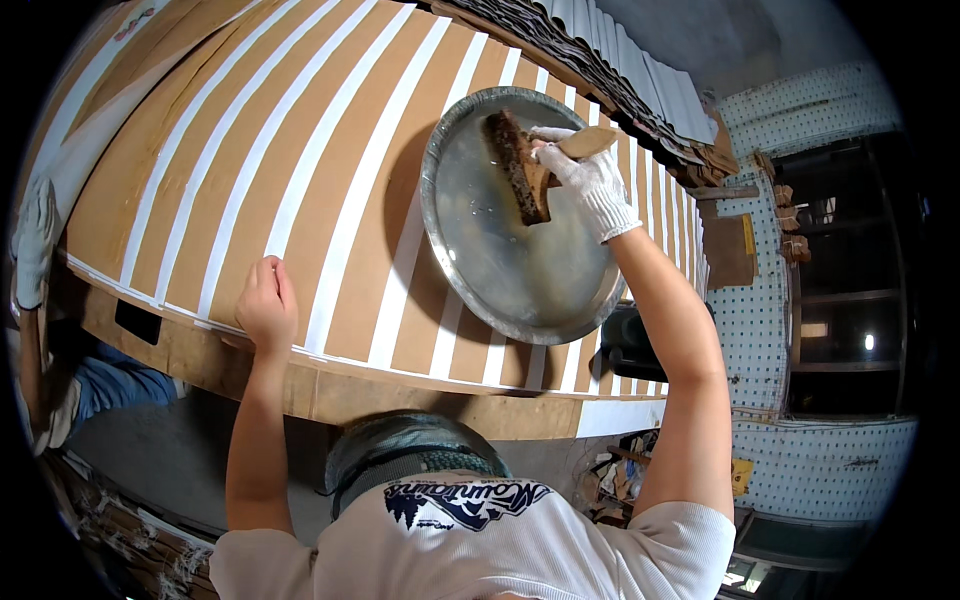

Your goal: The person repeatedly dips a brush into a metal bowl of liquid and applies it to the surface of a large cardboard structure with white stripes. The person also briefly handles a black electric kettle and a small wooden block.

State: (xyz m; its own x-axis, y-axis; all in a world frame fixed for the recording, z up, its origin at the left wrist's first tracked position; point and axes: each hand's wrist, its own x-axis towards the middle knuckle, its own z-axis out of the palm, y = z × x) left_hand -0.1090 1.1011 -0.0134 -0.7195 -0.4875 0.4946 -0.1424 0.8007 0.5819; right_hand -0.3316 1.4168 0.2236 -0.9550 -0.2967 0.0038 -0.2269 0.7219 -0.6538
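Observation:
In my right hand (590, 185), which wears a white knit glove, is a wide brush (515, 165) with a pale wooden handle and a dark, wet bristle edge. It is held over a round metal basin (432, 200) of cloudy greyish liquid; the bristles are at or near the liquid's surface. My left hand (268, 308) is bare, its fingers curled closed near the front edge of the table. Under it lie brown sheets (330, 220) layered with white strips showing between them. Whether anything is inside the left fingers is hidden.
At the far left another person's gloved hand (35, 240) touches a lifted sheet. A black object (630, 345) stands beside the basin's right side. Dark and grey stacked sheets (630, 60) line the table's back. Below the front edge sits a round stool (410, 450).

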